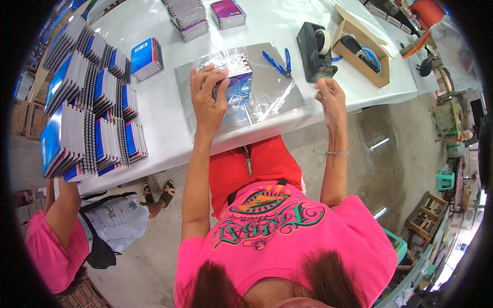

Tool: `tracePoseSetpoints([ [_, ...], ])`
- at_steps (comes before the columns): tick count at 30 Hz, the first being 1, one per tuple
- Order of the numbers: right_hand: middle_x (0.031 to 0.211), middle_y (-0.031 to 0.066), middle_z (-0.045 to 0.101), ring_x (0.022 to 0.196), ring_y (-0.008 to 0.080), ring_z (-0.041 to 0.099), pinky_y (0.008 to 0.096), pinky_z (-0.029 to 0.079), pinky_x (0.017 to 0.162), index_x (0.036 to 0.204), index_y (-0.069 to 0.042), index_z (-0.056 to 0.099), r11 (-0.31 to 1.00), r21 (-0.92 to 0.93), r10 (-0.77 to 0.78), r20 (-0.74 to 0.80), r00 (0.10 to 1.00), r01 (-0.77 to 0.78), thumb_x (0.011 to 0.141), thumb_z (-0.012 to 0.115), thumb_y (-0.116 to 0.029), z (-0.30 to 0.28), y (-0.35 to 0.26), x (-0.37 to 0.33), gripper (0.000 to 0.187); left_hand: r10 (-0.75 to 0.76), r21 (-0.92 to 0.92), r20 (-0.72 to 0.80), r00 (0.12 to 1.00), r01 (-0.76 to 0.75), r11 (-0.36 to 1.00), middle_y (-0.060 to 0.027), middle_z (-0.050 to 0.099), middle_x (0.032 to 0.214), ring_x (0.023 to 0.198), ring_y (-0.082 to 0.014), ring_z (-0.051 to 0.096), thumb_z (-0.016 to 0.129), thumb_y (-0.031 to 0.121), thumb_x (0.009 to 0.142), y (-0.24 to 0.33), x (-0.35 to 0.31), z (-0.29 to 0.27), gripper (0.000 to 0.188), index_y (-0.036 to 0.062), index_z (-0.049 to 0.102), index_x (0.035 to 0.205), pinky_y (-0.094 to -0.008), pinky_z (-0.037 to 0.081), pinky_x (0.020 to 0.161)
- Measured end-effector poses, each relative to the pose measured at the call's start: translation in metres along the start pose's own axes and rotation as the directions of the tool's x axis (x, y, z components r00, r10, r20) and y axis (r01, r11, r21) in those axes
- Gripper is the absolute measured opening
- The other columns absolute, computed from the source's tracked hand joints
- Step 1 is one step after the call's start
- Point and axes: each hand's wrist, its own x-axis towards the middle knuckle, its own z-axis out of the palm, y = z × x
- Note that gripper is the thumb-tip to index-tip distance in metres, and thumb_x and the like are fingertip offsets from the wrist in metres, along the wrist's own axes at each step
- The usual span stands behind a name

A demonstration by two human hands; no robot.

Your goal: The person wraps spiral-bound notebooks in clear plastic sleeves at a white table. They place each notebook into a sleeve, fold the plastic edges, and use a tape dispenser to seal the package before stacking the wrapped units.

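My left hand [209, 97] is closed over the left side of a blue notebook pack [236, 87] wrapped in shiny clear plastic, its fingers bent across the top. Under the pack lies a grey board [267, 102] covered by clear film. At the front end of a black tape dispenser [310, 51], my right hand [330, 97] is pinched, with a small clear glint at its fingertips that looks like a strip of tape. Blue-handled nippers [280, 65] rest on the board between the pack and the dispenser, their handles spread.
Stacks of spiral notebooks [92, 102] crowd the table's left side, near another blue notebook stack [146, 57]. More notebooks [227, 14] stand at the back. An open cardboard box [362, 56] holds cables on the right. Another person in a pink shirt [56, 244] is at lower left.
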Motion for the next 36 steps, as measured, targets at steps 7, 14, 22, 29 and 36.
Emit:
tracePoseSetpoints([
  [7, 0.072, -0.0003, 0.061, 0.059, 0.0039, 0.049, 0.0180, 0.039, 0.055, 0.088, -0.005, 0.064, 0.982, 0.173, 0.002, 0.380, 0.925, -0.073, 0.090, 0.068, -0.028, 0.114, -0.053, -0.036, 0.023, -0.041, -0.046, -0.020, 0.999, 0.040, 0.998, -0.0029, 0.064, 0.096, 0.110, -0.0239, 0.059, 0.071, 0.006, 0.079, 0.002, 0.002, -0.002, 0.016, 0.0097, 0.071, 0.094, -0.0498, 0.020, 0.115],
  [14, 0.060, 0.0036, 0.062, 0.048, 0.0055, 0.051, 0.0204, 0.039, 0.044, 0.075, -0.001, 0.063, 0.990, 0.105, -0.115, 0.276, 0.954, 0.089, 0.086, 0.072, -0.024, 0.156, -0.061, -0.043, 0.027, -0.037, -0.069, -0.020, 0.999, 0.035, 0.997, -0.0032, 0.063, 0.094, 0.109, -0.0241, 0.059, 0.072, 0.005, 0.078, 0.006, 0.004, -0.004, 0.019, 0.0102, 0.071, 0.096, -0.0506, 0.019, 0.115],
  [22, 0.059, 0.0128, 0.063, 0.048, 0.0193, 0.060, 0.0325, 0.045, 0.049, 0.071, 0.002, 0.062, 0.964, -0.133, -0.198, 0.218, 0.956, 0.230, 0.083, 0.069, -0.018, 0.165, -0.053, -0.039, 0.025, -0.010, -0.030, -0.013, 1.000, 0.009, 1.000, -0.0037, 0.061, 0.094, 0.110, -0.0248, 0.057, 0.069, 0.006, 0.080, 0.007, 0.005, -0.004, 0.015, 0.0102, 0.069, 0.095, -0.0514, 0.019, 0.115],
  [29, 0.064, 0.0184, 0.064, 0.064, 0.0364, 0.065, 0.0430, 0.048, 0.059, 0.071, 0.002, 0.062, 0.885, -0.339, -0.255, 0.217, 0.942, 0.318, 0.082, 0.068, -0.020, 0.165, -0.053, -0.037, 0.026, 0.022, 0.061, 0.018, 1.000, -0.023, 0.998, -0.0083, 0.058, 0.104, 0.111, -0.0265, 0.056, 0.065, 0.007, 0.084, 0.007, 0.000, -0.002, 0.021, 0.0086, 0.062, 0.105, -0.0552, 0.018, 0.115],
  [36, 0.065, 0.0193, 0.063, 0.065, 0.0370, 0.064, 0.0446, 0.048, 0.060, 0.072, 0.002, 0.062, 0.880, -0.347, -0.256, 0.229, 0.939, 0.324, 0.083, 0.068, -0.021, 0.164, -0.052, -0.036, 0.026, 0.091, 0.177, 0.155, 0.984, -0.119, 0.977, -0.0098, 0.055, 0.109, 0.112, -0.0288, 0.053, 0.061, 0.009, 0.084, 0.017, 0.008, -0.016, 0.037, 0.0111, 0.058, 0.121, -0.0566, 0.019, 0.114],
])
